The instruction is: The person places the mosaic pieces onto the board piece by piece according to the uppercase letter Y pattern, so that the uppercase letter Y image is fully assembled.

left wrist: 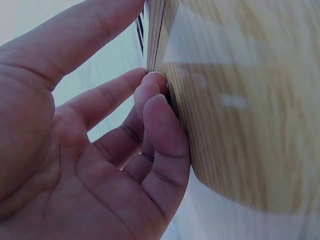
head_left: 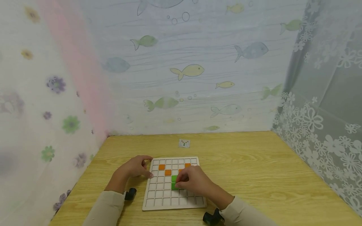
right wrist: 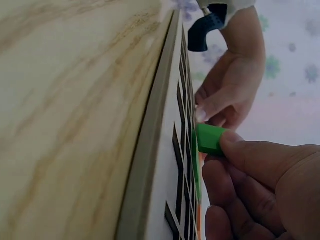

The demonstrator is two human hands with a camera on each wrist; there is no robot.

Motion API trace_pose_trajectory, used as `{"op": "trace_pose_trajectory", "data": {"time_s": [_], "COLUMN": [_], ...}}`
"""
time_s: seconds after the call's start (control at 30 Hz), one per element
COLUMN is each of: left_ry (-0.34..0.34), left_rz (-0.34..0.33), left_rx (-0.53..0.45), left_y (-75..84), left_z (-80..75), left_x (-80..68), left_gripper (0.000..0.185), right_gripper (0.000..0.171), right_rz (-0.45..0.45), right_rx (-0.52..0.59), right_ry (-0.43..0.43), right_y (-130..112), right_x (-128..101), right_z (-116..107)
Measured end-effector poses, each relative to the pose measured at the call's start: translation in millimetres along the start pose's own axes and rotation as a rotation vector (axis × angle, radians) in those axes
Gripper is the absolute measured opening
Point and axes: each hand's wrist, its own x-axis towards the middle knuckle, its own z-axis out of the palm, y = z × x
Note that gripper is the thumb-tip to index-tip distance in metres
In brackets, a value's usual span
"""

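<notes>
A white grid board [head_left: 158,201] lies on the wooden table [head_left: 254,175]. Three orange blocks [head_left: 161,167] sit in its far rows. My right hand [head_left: 178,182] pinches a green block [head_left: 173,179] that stands out of the grid in the right wrist view [right wrist: 210,138], thumb and fingers [right wrist: 260,160] around it. A second green block [head_left: 174,186] sits in the neighbouring cell. My left hand [head_left: 135,168] rests at the board's left edge. Its loosely bent fingertips [left wrist: 152,87] press against the board's rim [left wrist: 155,30] and hold nothing.
A small printed pattern card [head_left: 184,143] lies on the table behind the board. Curtains with fish and flower prints close the table in at the back, left and right. Bare wood stretches to the right of the board.
</notes>
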Motion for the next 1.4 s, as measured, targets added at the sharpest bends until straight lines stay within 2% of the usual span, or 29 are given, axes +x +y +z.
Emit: {"op": "trace_pose_trajectory", "data": {"time_s": [0.67,0.97,1.4], "left_ry": [-0.016,-0.006,-0.004], "left_rz": [-0.008,-0.004,-0.004], "left_rx": [0.012,0.002,0.003], "left_y": [0.0,1.1,1.0], "left_z": [-2.0,-1.2,0.0], "left_x": [2.5,0.8,-0.2], "left_gripper": [0.086,0.086,0.085], "right_gripper": [0.01,0.013,0.011], "right_rz": [0.001,0.007,0.024], "right_rx": [0.001,-0.092,-0.073], "right_ry": [0.033,0.069,0.06], "right_y": [-0.6,-1.4,-4.4], "right_x": [0.0,-0.8,-3.2], "right_z": [3.2,5.4,4.4]}}
